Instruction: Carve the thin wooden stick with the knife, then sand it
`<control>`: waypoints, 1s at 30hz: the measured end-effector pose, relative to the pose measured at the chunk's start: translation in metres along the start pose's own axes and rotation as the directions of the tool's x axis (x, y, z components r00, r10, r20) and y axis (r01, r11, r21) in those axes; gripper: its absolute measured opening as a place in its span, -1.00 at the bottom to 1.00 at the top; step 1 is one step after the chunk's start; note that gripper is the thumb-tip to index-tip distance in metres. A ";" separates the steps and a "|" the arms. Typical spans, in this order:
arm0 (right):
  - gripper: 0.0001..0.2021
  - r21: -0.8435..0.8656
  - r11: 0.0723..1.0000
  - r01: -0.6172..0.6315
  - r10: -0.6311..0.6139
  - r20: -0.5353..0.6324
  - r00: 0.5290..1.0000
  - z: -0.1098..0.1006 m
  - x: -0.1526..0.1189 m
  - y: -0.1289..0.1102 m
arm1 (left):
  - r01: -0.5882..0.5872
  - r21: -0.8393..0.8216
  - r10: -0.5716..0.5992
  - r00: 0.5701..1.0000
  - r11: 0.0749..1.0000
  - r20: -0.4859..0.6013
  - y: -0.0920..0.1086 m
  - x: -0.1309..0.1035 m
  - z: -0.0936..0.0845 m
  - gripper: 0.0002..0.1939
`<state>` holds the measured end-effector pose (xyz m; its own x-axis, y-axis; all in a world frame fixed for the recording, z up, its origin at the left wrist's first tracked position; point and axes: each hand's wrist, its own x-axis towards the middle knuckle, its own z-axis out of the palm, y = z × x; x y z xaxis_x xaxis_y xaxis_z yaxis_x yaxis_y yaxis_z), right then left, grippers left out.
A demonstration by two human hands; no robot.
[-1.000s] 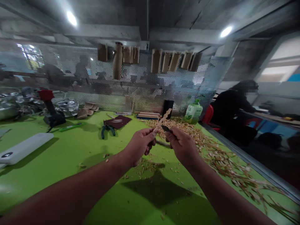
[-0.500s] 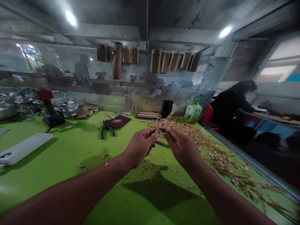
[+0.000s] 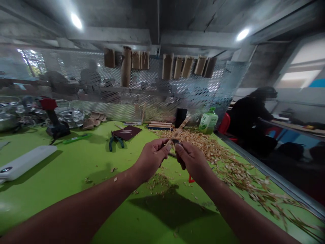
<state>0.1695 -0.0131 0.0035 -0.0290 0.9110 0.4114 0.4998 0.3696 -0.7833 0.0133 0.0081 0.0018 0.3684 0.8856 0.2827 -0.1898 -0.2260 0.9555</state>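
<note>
Over the green table, my left hand [image 3: 153,156] is closed around the lower part of a thin bamboo strip [image 3: 180,129], which slants up and away to the right. My right hand [image 3: 195,158] grips a knife, whose short dark blade [image 3: 175,141] lies against the strip by my left thumb. Most of the handle is hidden in my fingers. A red loop [image 3: 191,179] shows below my right hand; whether it belongs to the knife I cannot tell. Fine shavings [image 3: 159,181] are scattered beneath my hands.
A large heap of shavings [image 3: 210,145] spreads along the right side, near a green-capped bottle [image 3: 208,121]. Pliers [image 3: 116,142] and brown sandpaper [image 3: 130,133] lie left of centre. Farther left are a white power strip-like block [image 3: 27,162] and a red-and-black drill [image 3: 52,117]. Someone in black sits at right.
My right hand has turned and shifted slightly, its fingers curling lower, and the red loop has come into sight below it. The bamboo strip and my left hand stay nearly in place.
</note>
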 end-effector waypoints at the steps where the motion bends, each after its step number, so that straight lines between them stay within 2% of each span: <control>1: -0.57 -0.073 0.997 0.039 -0.043 -0.057 0.997 -0.001 0.000 0.000 | 0.001 -0.009 -0.001 1.000 1.000 0.004 0.000 0.001 0.000 -0.70; 3: -0.59 -0.233 0.968 0.095 -0.130 -0.138 0.982 -0.004 -0.001 0.001 | 0.012 -0.038 -0.012 1.000 0.999 0.005 -0.001 0.001 -0.001 -0.71; 6: -0.62 -0.378 0.917 0.129 -0.195 -0.140 0.971 -0.008 0.000 0.003 | 0.022 -0.062 -0.022 1.000 0.998 0.006 -0.001 0.001 -0.001 -0.70; 10: -0.64 -0.457 0.878 0.142 -0.205 -0.091 0.974 -0.009 -0.001 0.002 | 0.032 -0.048 -0.030 0.999 0.998 0.033 0.000 -0.002 0.001 -0.64; 18: -0.64 -0.608 0.784 0.127 -0.254 -0.127 0.959 -0.010 -0.002 -0.001 | 0.080 -0.039 -0.079 0.997 0.996 0.027 0.007 -0.007 0.005 -0.66; 26: -0.63 -0.659 0.742 0.118 -0.237 -0.093 0.967 -0.008 -0.002 -0.001 | 0.109 -0.070 -0.110 0.994 0.992 -0.013 0.010 -0.010 0.008 -0.71; 30: -0.62 -0.551 0.824 0.133 -0.210 -0.080 0.974 -0.006 -0.001 0.002 | 0.077 -0.026 -0.078 0.997 0.997 -0.021 0.009 -0.011 0.008 -0.71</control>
<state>0.1757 -0.0144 0.0043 -0.0645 0.7954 0.6027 0.8848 0.3249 -0.3341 0.0151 -0.0069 0.0082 0.3628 0.9089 0.2057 -0.1846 -0.1462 0.9719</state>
